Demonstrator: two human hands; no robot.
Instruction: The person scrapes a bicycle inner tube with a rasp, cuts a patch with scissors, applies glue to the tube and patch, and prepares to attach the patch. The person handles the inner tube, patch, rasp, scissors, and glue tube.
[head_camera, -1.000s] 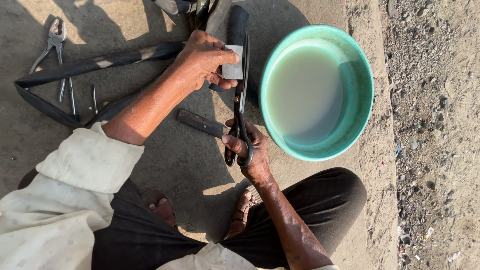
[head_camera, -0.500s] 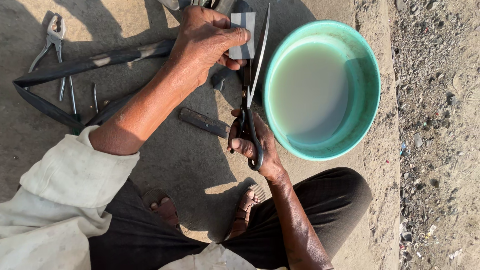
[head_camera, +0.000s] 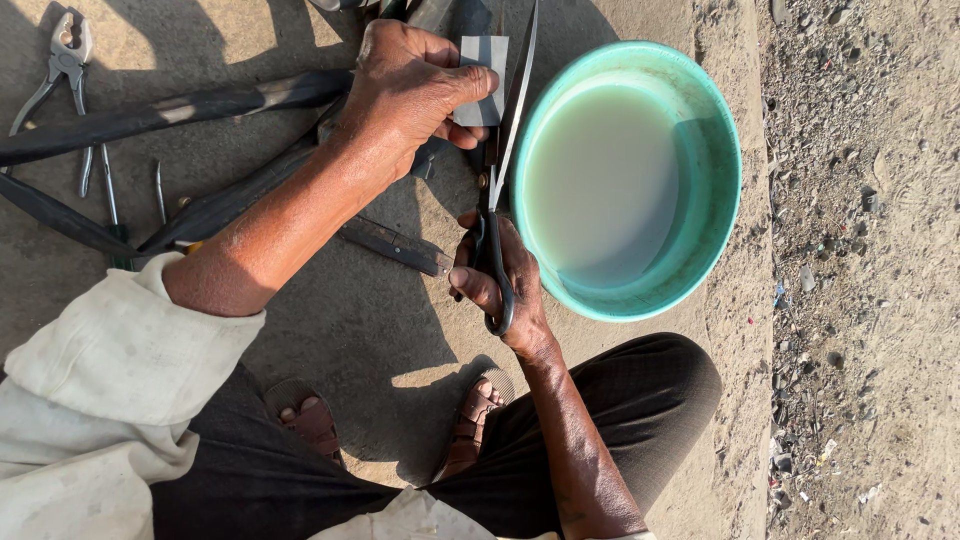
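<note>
You squat on sunlit concrete ground (head_camera: 380, 330), hard shadows across it, with littered gravel (head_camera: 860, 300) right of your hands.

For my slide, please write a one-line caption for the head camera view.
Right hand holds black scissors against a grey patch pinched by the left hand, beside a teal basin.

Single head view, looking straight down, close over squatting person's knees (ground (head_camera: 350, 330) fills frame).
</note>
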